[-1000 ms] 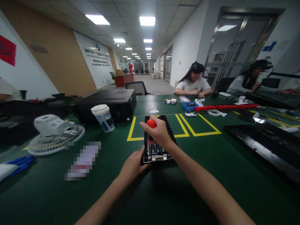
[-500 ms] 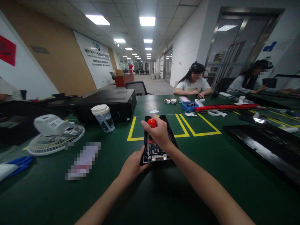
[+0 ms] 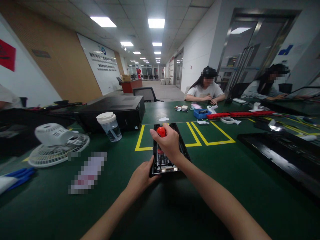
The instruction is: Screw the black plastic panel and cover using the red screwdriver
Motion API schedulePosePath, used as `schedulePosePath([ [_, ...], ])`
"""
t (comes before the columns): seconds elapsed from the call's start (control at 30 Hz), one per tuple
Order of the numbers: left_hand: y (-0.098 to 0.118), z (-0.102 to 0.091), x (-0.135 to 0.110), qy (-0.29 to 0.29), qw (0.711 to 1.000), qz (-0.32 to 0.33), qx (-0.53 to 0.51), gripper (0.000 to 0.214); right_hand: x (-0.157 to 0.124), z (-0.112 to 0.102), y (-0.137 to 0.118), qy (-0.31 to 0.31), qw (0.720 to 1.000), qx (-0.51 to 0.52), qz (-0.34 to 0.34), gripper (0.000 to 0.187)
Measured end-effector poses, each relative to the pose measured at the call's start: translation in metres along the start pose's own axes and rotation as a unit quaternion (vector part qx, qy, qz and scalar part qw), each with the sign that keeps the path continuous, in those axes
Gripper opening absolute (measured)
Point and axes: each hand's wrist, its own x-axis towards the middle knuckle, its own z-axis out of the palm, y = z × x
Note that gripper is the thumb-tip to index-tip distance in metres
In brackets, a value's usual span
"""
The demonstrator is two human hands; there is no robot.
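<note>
On green worktop (image 3: 62, 213), gripping red-topped screwdriver (image 3: 161, 132), apparently, in right hand (image 3: 169, 141) over open black casing (image 3: 164, 162); holding casing's near-left corner with left hand (image 3: 140, 175). Probably mid-screwdriving; calls next for steady, upright pressure.

Rectangular lights (image 3: 156, 23) glow in the tiled ceiling (image 3: 136, 10) of an office with a gray floor (image 3: 167, 87). A tan wall (image 3: 60, 66) and white sign board (image 3: 100, 75) stand at left, a white wall (image 3: 195, 56) and glass doors (image 3: 248, 38) at right. A mesh-backed chair (image 3: 145, 94) sits beyond the green counter (image 3: 222, 160), a reddish-brown desk (image 3: 131, 86) farther back.
</note>
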Motion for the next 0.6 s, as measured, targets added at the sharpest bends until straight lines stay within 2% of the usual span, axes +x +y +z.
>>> schedulePosePath([
  [0.13, -0.001, 0.001, 0.001, 0.006, 1.0, 0.006, 0.003, 0.077, 0.003, 0.0, 0.003, -0.009, 1.0, -0.007, 0.0, 0.042],
  [0.4, -0.002, 0.002, 0.0, 0.007, 1.0, 0.011, 0.014, 0.076, 0.005, 0.002, 0.012, -0.039, 0.999, 0.032, -0.018, 0.03],
  [0.6, -0.002, 0.001, -0.001, 0.012, 1.0, 0.015, 0.012, 0.078, 0.013, -0.005, 0.011, -0.116, 0.989, 0.09, -0.006, 0.031],
])
